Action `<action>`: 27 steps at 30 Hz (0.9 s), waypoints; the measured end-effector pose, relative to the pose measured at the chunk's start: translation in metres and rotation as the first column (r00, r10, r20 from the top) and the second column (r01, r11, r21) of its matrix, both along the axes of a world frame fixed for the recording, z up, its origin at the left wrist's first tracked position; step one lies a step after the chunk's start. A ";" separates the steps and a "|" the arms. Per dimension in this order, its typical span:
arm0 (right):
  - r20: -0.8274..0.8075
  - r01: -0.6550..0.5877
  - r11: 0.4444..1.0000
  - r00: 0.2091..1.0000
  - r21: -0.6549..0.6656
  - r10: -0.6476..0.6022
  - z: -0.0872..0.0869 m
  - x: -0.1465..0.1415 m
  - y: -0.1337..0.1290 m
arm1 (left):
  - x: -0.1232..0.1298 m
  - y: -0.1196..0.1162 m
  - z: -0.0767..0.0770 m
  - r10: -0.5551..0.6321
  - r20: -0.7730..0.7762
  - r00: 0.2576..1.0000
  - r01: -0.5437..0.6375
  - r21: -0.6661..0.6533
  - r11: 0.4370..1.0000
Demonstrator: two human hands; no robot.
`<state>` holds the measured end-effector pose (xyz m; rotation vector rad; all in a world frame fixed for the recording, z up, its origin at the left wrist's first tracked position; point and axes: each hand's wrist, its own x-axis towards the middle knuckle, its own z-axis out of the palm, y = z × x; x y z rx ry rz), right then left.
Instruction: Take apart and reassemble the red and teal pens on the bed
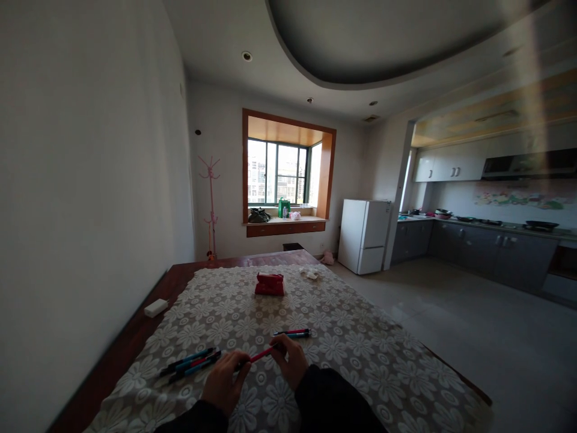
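Note:
A red pen (pixel 261 355) is held level above the table, one end in each hand. My left hand (pixel 226 379) is closed on its left end, and my right hand (pixel 290 361) pinches the right end. Left of my left hand lies a loose group of several pens (pixel 192 364), blue, black and red. Just beyond my right hand, a pair of pens (pixel 293 332), one red and one dark blue, rests on the cloth. Farther back stands a red pouch (pixel 269 284).
A flower-patterned cloth (pixel 243 328) covers most of the dark red wooden table (pixel 112 355). On the table's left edge sits a white box-shaped object (pixel 155 308). Crumpled white tissue (pixel 309 273) lies at the back right. A wall runs along the left side.

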<state>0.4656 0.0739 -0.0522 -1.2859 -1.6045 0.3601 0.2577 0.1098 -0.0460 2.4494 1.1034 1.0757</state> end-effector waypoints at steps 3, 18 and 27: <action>-0.103 -0.055 0.998 0.993 0.008 0.056 0.001 -0.001 0.001 | -0.001 0.002 -0.002 0.009 -0.009 1.000 -0.009 -0.016 1.000; -0.137 -0.025 0.999 0.990 -0.026 0.021 -0.005 0.002 0.006 | -0.002 0.005 -0.008 0.049 0.032 0.998 -0.049 -0.009 0.999; -0.065 0.019 0.999 0.998 -0.049 -0.022 -0.006 0.004 0.007 | -0.002 0.003 -0.003 0.013 -0.003 1.000 -0.013 -0.006 1.000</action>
